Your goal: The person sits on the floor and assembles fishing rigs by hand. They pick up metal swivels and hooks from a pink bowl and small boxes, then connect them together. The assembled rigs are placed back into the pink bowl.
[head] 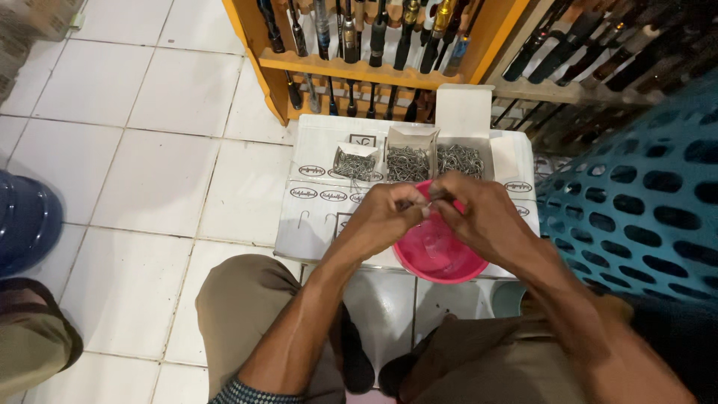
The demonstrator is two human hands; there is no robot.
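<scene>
My left hand [385,217] and my right hand [482,217] meet over a pink bowl [441,265], fingertips pinched together on something small I cannot make out. The bowl rests on a flat white cardboard box [314,217] lying on the floor. Just beyond my hands stand three small open cartons of metal fish hooks [407,163]. One loose hook [301,219] lies on the white box at the left. My knees frame the bottom of the view.
A yellow wooden rack [359,71] of fishing rods stands behind the box. A teal perforated basket [643,209] fills the right side. A blue container [26,221] and another person's leg [30,337] are at the left. White floor tiles [149,150] stretch to the left.
</scene>
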